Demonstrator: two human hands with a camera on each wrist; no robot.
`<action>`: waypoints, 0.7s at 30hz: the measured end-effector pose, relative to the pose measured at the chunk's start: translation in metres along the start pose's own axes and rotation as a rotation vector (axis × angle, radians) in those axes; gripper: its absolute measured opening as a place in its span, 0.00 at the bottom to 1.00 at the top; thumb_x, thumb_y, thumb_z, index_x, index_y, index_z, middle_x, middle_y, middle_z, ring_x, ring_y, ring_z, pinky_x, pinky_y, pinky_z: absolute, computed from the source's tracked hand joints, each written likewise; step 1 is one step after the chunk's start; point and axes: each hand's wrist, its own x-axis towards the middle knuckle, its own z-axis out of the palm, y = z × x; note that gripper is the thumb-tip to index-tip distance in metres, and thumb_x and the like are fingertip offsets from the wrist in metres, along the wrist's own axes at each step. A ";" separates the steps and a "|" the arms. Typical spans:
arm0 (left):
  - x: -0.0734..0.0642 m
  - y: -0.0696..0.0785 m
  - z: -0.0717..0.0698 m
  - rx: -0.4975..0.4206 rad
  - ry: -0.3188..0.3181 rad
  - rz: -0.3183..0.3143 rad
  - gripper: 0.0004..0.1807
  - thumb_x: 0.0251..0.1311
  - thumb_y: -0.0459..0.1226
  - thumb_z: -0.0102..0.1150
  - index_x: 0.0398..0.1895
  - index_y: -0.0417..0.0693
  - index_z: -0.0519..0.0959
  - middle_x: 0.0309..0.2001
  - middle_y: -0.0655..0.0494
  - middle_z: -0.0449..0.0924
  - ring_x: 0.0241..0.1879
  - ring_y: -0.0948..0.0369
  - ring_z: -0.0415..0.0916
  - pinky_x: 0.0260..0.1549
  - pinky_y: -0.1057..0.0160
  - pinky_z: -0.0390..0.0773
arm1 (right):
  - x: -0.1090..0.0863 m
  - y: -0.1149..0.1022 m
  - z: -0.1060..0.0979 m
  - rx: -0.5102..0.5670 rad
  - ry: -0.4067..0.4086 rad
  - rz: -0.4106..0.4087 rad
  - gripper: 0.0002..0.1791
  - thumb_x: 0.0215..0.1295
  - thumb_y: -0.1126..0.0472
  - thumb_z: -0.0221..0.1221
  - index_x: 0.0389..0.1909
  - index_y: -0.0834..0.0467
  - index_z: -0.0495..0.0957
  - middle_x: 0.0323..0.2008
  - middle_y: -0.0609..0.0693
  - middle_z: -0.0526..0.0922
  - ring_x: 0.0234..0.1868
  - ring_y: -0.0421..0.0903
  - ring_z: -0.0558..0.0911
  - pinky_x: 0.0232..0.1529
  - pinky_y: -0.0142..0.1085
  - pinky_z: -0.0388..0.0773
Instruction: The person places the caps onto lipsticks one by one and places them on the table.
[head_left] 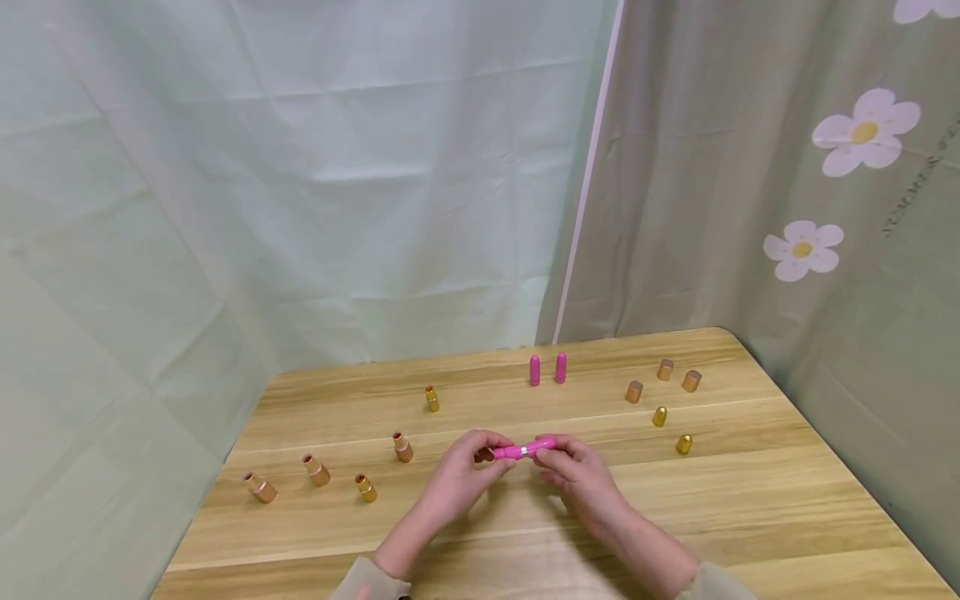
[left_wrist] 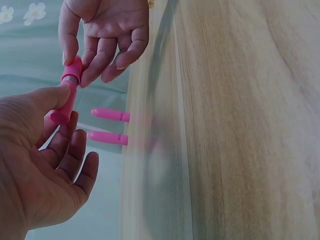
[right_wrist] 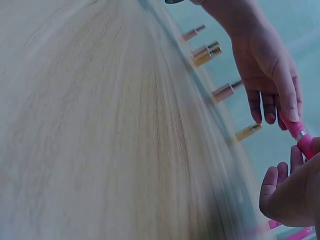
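Note:
Both hands hold one pink lipstick (head_left: 523,451) level above the middle of the table. My left hand (head_left: 467,471) pinches its base end between thumb and fingers. The rounded cap end is pinched by my right hand (head_left: 583,482). A silver band shows between the two pink parts; in the left wrist view the cap (left_wrist: 73,70) still sits in line with the base (left_wrist: 68,102). Beyond the hands, two more pink lipsticks (head_left: 535,371) (head_left: 561,368) stand upright with rounded tops.
Several uncapped lipsticks, rose-gold (head_left: 317,471) and gold (head_left: 366,488), stand on the left of the wooden table (head_left: 750,500). Rose-gold caps (head_left: 634,392) and two gold caps (head_left: 660,417) are on the right. A pale curtain (head_left: 412,167) hangs behind the far edge.

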 end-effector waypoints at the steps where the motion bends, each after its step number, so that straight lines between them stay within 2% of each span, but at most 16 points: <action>1: 0.000 0.000 0.000 0.003 0.000 0.005 0.10 0.64 0.44 0.70 0.47 0.60 0.84 0.41 0.65 0.79 0.43 0.61 0.76 0.43 0.61 0.78 | 0.000 0.000 0.001 0.002 -0.005 0.003 0.24 0.66 0.66 0.65 0.59 0.73 0.73 0.48 0.54 0.83 0.50 0.49 0.80 0.56 0.45 0.78; 5: 0.001 -0.001 0.001 0.008 0.000 0.009 0.11 0.64 0.45 0.70 0.48 0.59 0.84 0.42 0.64 0.79 0.44 0.60 0.75 0.46 0.59 0.77 | 0.000 0.002 0.003 0.007 -0.018 0.004 0.25 0.65 0.66 0.66 0.59 0.74 0.73 0.46 0.53 0.82 0.49 0.48 0.80 0.55 0.45 0.79; 11: 0.001 -0.001 0.002 0.007 -0.001 0.015 0.11 0.64 0.46 0.70 0.48 0.58 0.84 0.42 0.64 0.79 0.46 0.59 0.77 0.48 0.56 0.77 | 0.001 0.004 0.003 0.012 -0.024 0.004 0.23 0.67 0.65 0.64 0.58 0.73 0.74 0.46 0.53 0.82 0.50 0.49 0.81 0.55 0.44 0.80; 21: 0.001 -0.001 0.004 0.007 0.013 0.045 0.10 0.64 0.45 0.70 0.47 0.57 0.85 0.41 0.67 0.79 0.45 0.63 0.77 0.53 0.52 0.78 | 0.000 0.006 0.004 0.009 -0.011 -0.008 0.20 0.69 0.64 0.63 0.55 0.72 0.76 0.45 0.53 0.83 0.50 0.48 0.82 0.55 0.45 0.79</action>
